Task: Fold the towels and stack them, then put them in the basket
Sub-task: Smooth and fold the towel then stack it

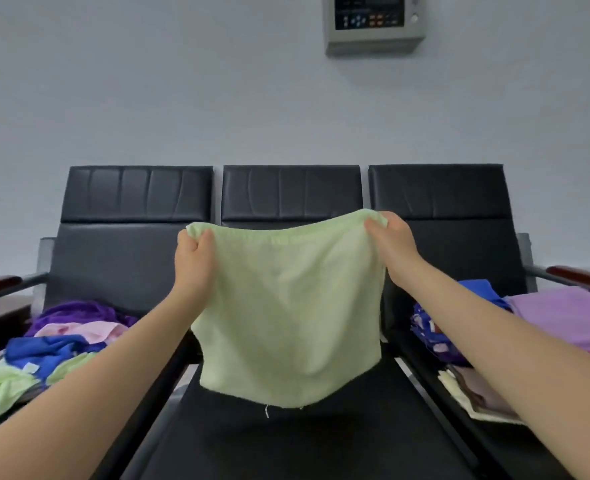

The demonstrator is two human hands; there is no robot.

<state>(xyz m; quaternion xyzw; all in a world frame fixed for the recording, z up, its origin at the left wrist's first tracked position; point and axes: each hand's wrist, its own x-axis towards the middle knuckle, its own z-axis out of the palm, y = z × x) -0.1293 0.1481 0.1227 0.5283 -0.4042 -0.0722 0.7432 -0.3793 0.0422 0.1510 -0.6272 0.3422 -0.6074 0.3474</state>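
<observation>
A pale green towel (288,306) hangs spread out in the air above the middle seat (286,445) of a black three-seat bench. My left hand (193,261) pinches its top left corner and my right hand (392,244) pinches its top right corner. The towel's lower edge hangs just over the seat. A loose heap of unfolded towels (54,351) in purple, pink, blue and green lies on the left seat. Folded towels (563,320), lilac on top, lie on the right seat beside blue and patterned cloth (432,334). No basket is in view.
The bench backrests (291,192) stand against a grey wall. Wooden-topped armrests (581,275) flank both ends. A grey control box (375,24) hangs on the wall above. A cream and brown cloth (477,393) lies at the right seat's front.
</observation>
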